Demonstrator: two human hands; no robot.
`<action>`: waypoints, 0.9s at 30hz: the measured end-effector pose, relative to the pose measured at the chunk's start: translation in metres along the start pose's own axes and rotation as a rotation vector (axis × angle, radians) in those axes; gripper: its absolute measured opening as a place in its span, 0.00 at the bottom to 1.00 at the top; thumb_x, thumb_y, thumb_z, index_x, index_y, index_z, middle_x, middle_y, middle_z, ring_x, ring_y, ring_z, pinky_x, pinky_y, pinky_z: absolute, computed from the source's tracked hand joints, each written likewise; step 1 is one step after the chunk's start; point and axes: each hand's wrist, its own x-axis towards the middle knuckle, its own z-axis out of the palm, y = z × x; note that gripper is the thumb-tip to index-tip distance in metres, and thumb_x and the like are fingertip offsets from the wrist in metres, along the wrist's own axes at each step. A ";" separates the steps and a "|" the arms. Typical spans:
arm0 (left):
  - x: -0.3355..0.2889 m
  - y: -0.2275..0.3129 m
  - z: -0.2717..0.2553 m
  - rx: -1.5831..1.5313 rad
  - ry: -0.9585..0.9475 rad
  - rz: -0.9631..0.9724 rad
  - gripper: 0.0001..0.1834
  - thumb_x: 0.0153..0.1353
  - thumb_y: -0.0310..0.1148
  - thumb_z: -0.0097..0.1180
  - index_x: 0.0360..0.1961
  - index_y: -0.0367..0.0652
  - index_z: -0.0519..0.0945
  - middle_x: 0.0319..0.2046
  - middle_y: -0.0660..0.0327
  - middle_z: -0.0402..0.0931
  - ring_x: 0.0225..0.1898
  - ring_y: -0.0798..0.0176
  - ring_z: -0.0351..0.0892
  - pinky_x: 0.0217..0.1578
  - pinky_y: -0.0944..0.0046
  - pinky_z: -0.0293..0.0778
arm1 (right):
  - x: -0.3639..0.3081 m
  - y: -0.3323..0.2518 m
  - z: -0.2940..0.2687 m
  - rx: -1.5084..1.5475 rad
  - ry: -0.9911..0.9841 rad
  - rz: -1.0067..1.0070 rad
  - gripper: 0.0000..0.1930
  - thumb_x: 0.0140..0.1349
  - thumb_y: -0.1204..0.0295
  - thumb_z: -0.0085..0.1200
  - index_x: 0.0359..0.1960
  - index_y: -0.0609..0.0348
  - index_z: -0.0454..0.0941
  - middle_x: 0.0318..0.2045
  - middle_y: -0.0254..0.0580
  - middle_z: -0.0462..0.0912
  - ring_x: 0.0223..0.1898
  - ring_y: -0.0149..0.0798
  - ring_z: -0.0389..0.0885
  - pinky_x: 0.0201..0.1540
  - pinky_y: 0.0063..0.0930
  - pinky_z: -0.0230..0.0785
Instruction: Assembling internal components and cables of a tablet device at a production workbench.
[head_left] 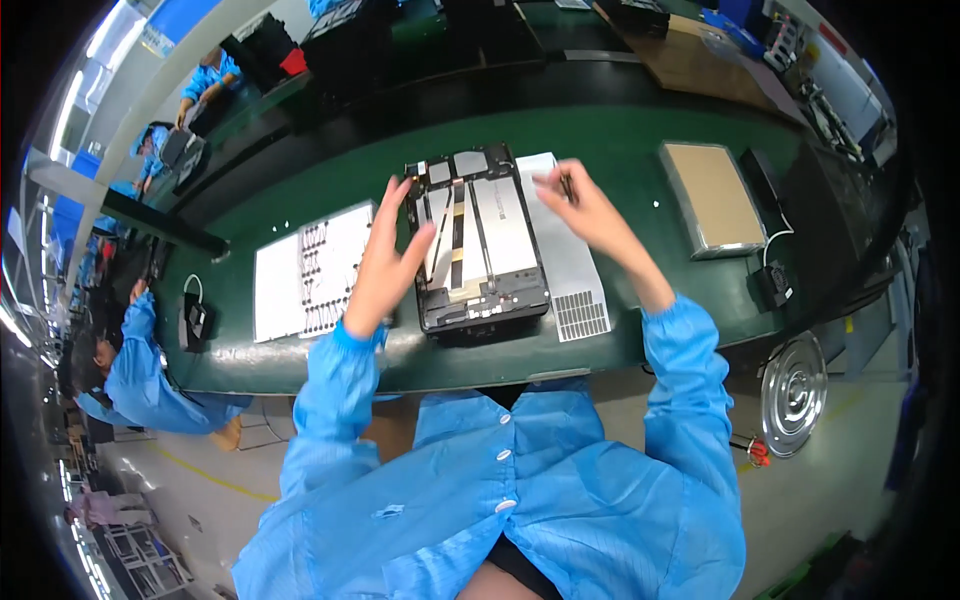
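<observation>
An opened tablet-like device (485, 235) lies in front of me, its dark frame holding pale battery packs, ribbon strips and small boards. My left hand (383, 265) is at its left edge, thumb and fingers apart, holding nothing I can see. Past the device's right edge, my right hand (592, 208) hovers over a white sheet (565, 250) with its fingers curled toward the thumb. Something dark shows between those fingers, too small to name. Part of the sheet lies under the device, and a label grid (581, 315) is at its near end.
Left of the device lies a white sheet (276, 290) beside rows of small dark parts (325, 265). A tan-topped box (712, 195) and a black corded block (773, 285) stand at right; another black block (194, 320) is far left. A co-worker (160, 360) sits at left.
</observation>
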 end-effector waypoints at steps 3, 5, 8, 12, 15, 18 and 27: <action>-0.071 -0.005 0.011 -0.239 -0.141 -0.157 0.51 0.64 0.42 0.61 0.75 0.36 0.43 0.74 0.42 0.46 0.75 0.48 0.47 0.72 0.57 0.45 | -0.048 -0.039 0.031 0.002 0.017 0.086 0.19 0.63 0.65 0.64 0.44 0.59 0.66 0.54 0.55 0.79 0.55 0.38 0.77 0.57 0.32 0.68; -0.082 0.003 0.033 -0.389 -0.058 -0.108 0.52 0.63 0.43 0.62 0.76 0.36 0.41 0.76 0.42 0.39 0.77 0.48 0.40 0.73 0.56 0.42 | -0.054 -0.054 0.044 -0.163 0.123 -0.075 0.18 0.61 0.73 0.64 0.44 0.57 0.64 0.61 0.59 0.74 0.55 0.36 0.77 0.56 0.28 0.69; -0.083 -0.012 0.033 -0.482 -0.012 -0.101 0.52 0.66 0.54 0.54 0.76 0.36 0.41 0.77 0.45 0.35 0.78 0.49 0.34 0.73 0.55 0.38 | -0.035 -0.086 0.061 0.256 0.208 -0.039 0.20 0.60 0.82 0.59 0.45 0.56 0.59 0.61 0.60 0.74 0.42 0.24 0.80 0.37 0.15 0.70; -0.084 -0.010 0.020 -0.494 0.084 0.007 0.51 0.68 0.63 0.43 0.75 0.35 0.43 0.77 0.47 0.37 0.78 0.50 0.35 0.74 0.56 0.36 | 0.042 -0.087 0.061 0.377 0.194 -0.046 0.19 0.56 0.83 0.61 0.44 0.59 0.63 0.56 0.59 0.78 0.35 0.22 0.78 0.32 0.16 0.69; -0.098 -0.008 0.024 -0.486 0.158 0.064 0.47 0.69 0.59 0.46 0.74 0.33 0.49 0.76 0.46 0.41 0.77 0.49 0.40 0.73 0.55 0.39 | 0.121 -0.058 0.055 0.512 0.263 0.068 0.17 0.55 0.77 0.64 0.42 0.56 0.69 0.38 0.40 0.83 0.33 0.24 0.77 0.36 0.17 0.69; -0.128 -0.003 0.037 -0.425 0.157 0.040 0.42 0.68 0.53 0.52 0.72 0.35 0.56 0.75 0.43 0.43 0.77 0.44 0.42 0.73 0.51 0.42 | 0.203 0.021 0.039 0.388 0.311 0.094 0.20 0.53 0.74 0.64 0.46 0.57 0.70 0.31 0.35 0.79 0.31 0.27 0.77 0.33 0.22 0.69; -0.162 0.017 0.069 -0.195 -0.015 0.485 0.19 0.52 0.24 0.60 0.48 0.43 0.80 0.52 0.58 0.79 0.52 0.53 0.80 0.51 0.55 0.76 | 0.245 0.092 -0.013 -0.206 0.167 0.131 0.17 0.64 0.64 0.59 0.50 0.59 0.74 0.33 0.36 0.83 0.32 0.29 0.80 0.32 0.23 0.70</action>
